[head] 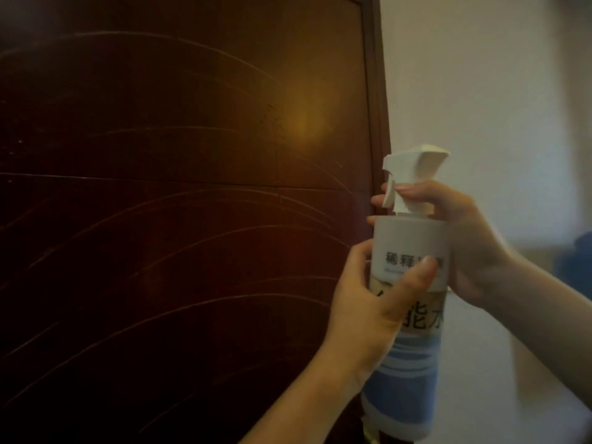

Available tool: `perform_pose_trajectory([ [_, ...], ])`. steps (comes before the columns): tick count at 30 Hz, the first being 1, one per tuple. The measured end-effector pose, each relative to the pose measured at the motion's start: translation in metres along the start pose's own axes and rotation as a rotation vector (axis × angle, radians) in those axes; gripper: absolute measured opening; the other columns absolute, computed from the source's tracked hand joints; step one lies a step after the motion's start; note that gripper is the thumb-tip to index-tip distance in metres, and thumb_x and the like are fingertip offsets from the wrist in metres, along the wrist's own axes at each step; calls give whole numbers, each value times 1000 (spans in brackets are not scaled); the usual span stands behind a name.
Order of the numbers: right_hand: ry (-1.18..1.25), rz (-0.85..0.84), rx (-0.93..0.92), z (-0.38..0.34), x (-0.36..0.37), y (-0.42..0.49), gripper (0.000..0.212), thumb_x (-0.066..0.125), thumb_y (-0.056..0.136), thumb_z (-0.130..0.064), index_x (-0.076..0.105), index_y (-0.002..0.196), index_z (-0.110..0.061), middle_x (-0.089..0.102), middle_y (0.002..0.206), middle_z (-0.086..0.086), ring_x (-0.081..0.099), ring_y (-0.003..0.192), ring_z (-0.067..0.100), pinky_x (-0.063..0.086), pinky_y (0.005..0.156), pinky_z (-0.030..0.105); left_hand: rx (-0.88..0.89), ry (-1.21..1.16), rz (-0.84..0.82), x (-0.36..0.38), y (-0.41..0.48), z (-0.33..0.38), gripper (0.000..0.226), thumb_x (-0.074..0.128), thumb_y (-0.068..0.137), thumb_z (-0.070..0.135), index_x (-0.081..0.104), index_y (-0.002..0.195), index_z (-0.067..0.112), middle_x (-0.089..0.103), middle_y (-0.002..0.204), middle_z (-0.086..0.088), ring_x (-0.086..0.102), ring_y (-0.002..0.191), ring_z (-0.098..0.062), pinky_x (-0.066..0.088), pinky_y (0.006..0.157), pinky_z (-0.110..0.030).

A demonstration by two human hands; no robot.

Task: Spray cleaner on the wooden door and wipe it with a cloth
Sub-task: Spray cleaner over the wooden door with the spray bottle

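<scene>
Overspray is the main hazard. The nozzle (389,163) sits level with the right edge of the door (160,187), in front of its frame (373,91). A squeeze from this position would likely wet the frame, and drift could reach the wall (480,75) instead of the panel.

Secondary hazards:
- Runs. Both hands are occupied and no cloth is in view, so liquid could streak down the door before it is wiped.
- Slip. If the two hands turn against each other, the head may rotate off aim.

Grip state:
- The left hand (362,312) is wrapped round the middle of the bottle (410,238), thumb across the label, fingers curled behind.
- The right hand (464,232) is curled round the neck under the sprayer head, with its thumb across the near side. Its fingertips show to the left of the trigger (392,193). Whether any finger presses the trigger cannot be told.

Location: the bottle is held in the air between the hands, just beside the door's right edge. It does not appear to touch the door.

Orientation: the long axis runs near vertical, head up, with the top leaning slightly right. The nozzle points left, toward the door.
</scene>
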State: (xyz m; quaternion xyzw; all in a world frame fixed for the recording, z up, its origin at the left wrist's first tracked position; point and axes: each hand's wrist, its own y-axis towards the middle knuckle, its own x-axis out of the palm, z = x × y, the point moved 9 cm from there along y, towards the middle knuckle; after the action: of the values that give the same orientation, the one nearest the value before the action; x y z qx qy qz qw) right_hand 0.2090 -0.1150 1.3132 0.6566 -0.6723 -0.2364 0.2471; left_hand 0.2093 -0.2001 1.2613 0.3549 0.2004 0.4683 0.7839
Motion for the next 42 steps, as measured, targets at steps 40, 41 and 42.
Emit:
perform_pose_trajectory([
  [40, -48, 156, 171, 82, -28, -50, 38, 71, 50, -35, 69, 85, -18, 68, 75, 7, 64, 60, 19, 50, 52, 30, -384, 123, -53, 16, -46, -95, 75, 66, 44, 54, 43, 110, 27, 60, 109, 0, 61, 103, -12, 52, 89, -32],
  [41, -50, 147, 172, 83, -26, -51, 39, 72, 49, -35, 69, 85, -19, 69, 77, 7, 64, 62, 19, 50, 54, 30, -387, 118, -47, 15, -48, -96, 75, 66, 44, 54, 43, 111, 27, 60, 109, 0, 61, 102, -11, 52, 88, -31],
  [42, -48, 140, 175, 85, -24, -51, 39, 72, 49, -36, 69, 85, -21, 70, 80, 6, 64, 64, 19, 49, 55, 31, -390, 114, -37, 13, -50, -97, 76, 67, 45, 54, 43, 111, 26, 60, 109, 1, 62, 102, -10, 52, 87, -30],
])
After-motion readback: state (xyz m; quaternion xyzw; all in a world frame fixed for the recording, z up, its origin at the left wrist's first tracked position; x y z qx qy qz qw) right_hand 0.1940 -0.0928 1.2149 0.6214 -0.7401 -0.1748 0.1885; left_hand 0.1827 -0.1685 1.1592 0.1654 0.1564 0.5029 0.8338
